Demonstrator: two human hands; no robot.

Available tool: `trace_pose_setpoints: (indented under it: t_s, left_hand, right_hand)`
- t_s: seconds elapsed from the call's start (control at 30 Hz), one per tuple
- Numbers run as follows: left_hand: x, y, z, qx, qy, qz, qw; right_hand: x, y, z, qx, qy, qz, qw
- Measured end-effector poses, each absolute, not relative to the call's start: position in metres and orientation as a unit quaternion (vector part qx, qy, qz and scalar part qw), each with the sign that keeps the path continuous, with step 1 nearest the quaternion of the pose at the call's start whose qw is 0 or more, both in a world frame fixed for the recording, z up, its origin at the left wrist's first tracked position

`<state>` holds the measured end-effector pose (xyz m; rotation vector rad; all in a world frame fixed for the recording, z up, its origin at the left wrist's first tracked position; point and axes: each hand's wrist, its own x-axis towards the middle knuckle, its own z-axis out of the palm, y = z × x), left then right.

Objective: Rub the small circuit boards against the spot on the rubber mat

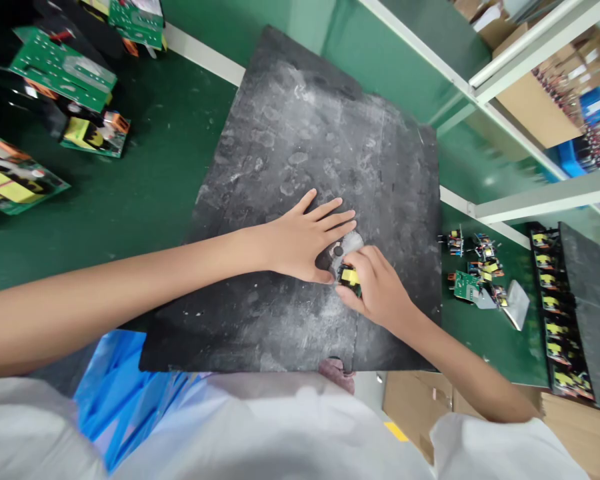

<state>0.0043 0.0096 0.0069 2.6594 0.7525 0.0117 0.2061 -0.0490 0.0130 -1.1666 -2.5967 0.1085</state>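
My left hand (307, 243) lies with its fingers spread over the scuffed black mat (300, 153), holding nothing. Close to its thumb, my right hand (377, 283) grips a small circuit board with a yellow-wrapped transformer (350, 275) between thumb and fingers. Much of that board is hidden by the hand. A pale grey flat piece (353, 241) with a dark round spot shows just beyond the board, between both hands; I cannot tell whether it is joined to the board.
Several green circuit boards (65, 70) lie on the green bench (175, 127) at left. More boards (466, 285) sit at right, beside a black tray (555, 313) holding a row of yellow-topped boards. A white metal frame (545, 197) rises along the far right. Cardboard boxes (415, 407) stand below the bench.
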Motion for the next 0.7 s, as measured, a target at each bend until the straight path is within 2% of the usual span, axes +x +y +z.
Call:
trace_pose_setpoints:
  t_s: [0.2,0.37,0.53,0.7]
  left_hand:
    - [0.005,0.0102,0.0058,0.944,0.272,0.003,0.185]
    - [0.0042,0.01,0.0058,0.945,0.269,0.006,0.187]
    - [0.0044,0.0099,0.0066,0.944,0.271,0.005,0.189]
    - [0.0043,0.0096,0.0052,0.945,0.267,0.015,0.19]
  right_hand:
    - [0.2098,-0.0415,0.0138,-0.466,-0.871,-0.021,0.155]
    - [0.2083,-0.0453,0.0157,-0.389,-0.912,-0.003,0.13]
    - [0.2087,-0.0415,0.0154,-0.444,-0.882,-0.022,0.154]
    - [0.206,-0.0478,0.0147,-0.378,-0.916,0.006,0.135]
